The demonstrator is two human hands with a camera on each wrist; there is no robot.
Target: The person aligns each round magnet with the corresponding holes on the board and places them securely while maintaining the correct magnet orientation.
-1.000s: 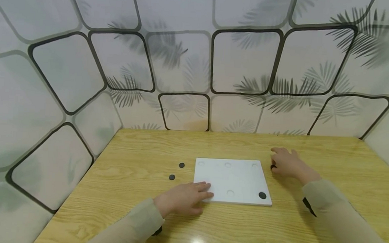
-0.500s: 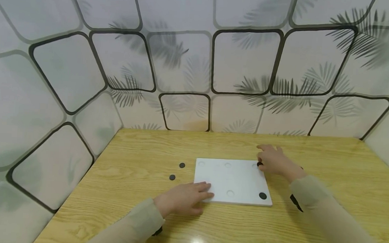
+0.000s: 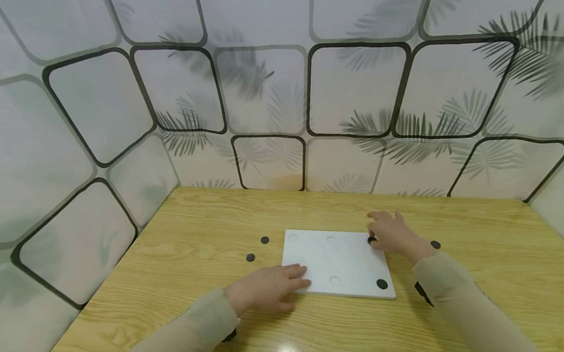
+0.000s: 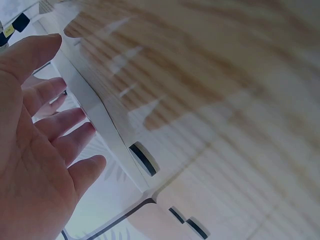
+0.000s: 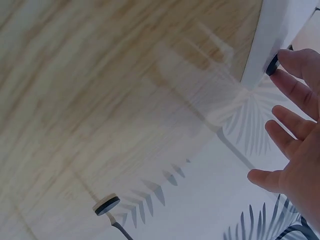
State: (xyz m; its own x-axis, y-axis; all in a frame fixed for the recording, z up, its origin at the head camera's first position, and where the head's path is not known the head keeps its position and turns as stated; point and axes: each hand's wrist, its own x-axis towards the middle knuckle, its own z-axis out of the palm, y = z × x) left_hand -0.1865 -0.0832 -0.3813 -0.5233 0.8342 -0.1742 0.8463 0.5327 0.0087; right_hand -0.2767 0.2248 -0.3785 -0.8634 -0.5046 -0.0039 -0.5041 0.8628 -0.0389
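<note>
Black disc (image 3: 372, 240) sits at the far right corner of the white board (image 3: 337, 260), under the fingertips of the right hand (image 3: 394, 235); the right wrist view shows it at the board's edge with the index finger on it and the other fingers spread loosely, so I cannot tell whether it is pinched or only touched.

Nearest the person, the left hand (image 3: 267, 288) lies flat with straight fingers on the board's near left corner, holding nothing. If that hand eases off, a push from the right could likely slide the board across the smooth wood. The disc lies close to the rim, so a small slip might drop it off the board instead of into a shallow round recess (image 3: 335, 280). Another disc (image 3: 381, 283) already fills the near right recess.

Two more discs (image 3: 250, 257) (image 3: 264, 240) lie on the table (image 3: 211, 220) left of the board, and one (image 3: 435, 244) lies just right of the right hand. The glossy yellow wooden top reflects light at the near edge. Beyond it stand pale walls (image 3: 268, 89) printed with rounded dark squares and palm fronds.
</note>
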